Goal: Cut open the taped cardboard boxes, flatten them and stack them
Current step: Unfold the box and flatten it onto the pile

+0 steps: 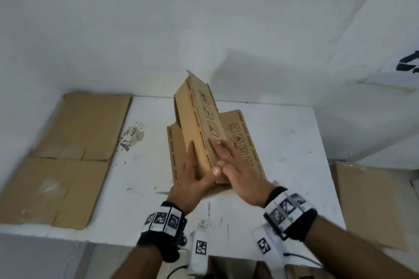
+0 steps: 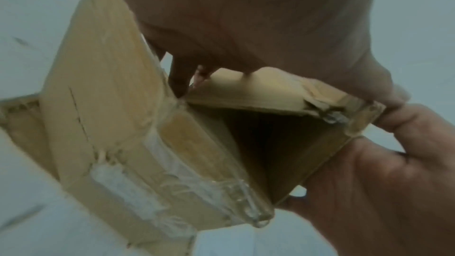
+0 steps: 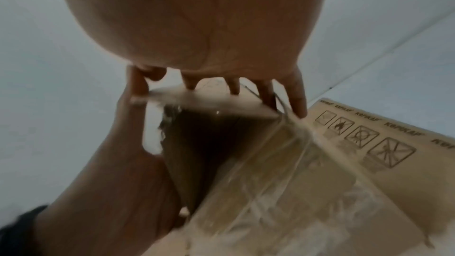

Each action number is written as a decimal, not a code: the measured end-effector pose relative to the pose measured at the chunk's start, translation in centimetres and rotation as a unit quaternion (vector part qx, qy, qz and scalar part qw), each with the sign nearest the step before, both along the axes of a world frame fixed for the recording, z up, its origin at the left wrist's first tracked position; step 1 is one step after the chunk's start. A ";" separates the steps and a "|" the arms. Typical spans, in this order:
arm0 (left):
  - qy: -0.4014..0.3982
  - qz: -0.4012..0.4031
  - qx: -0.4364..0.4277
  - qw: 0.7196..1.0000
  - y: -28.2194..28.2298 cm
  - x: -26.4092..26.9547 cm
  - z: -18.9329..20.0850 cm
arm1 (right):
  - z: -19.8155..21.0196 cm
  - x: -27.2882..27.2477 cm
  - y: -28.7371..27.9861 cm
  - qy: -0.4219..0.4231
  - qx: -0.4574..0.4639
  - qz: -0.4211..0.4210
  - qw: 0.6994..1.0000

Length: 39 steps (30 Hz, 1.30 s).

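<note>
The head view looks forward and down from above at a white table (image 1: 283,142) set against a wall, taking in both forearms. The left wrist view sits very close under the left hand (image 2: 246,17), facing along its fingers. The right wrist view does likewise under the right hand (image 3: 197,17). All three share the open cardboard box (image 1: 199,124) between the hands.

I see a matt brown cardboard box (image 1: 199,124) with glossy clear tape (image 2: 236,198) (wrinkled, peeling) at its torn end, on a scuffed, stained white-painted worktop (image 1: 283,142).
</note>
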<state>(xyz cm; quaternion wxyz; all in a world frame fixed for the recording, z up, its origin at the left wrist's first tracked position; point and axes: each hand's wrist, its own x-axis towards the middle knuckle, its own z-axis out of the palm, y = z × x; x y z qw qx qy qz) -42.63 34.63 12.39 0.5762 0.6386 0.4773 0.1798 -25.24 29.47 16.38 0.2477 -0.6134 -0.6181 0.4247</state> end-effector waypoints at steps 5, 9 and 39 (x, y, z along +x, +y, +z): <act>0.001 -0.008 -0.015 1.000 1.8 1.2 0.6 | 0.8 5.4 2.6 -0.252 -0.089 0.038 0.963; 0.045 0.045 -0.040 0.997 3.6 3.7 0.9 | 0.7 5.9 1.4 -0.311 -0.171 0.089 0.931; 0.315 -0.118 0.150 0.930 6.3 1.3 -12.6 | -14.4 2.8 6.7 -0.216 -0.141 -0.083 0.963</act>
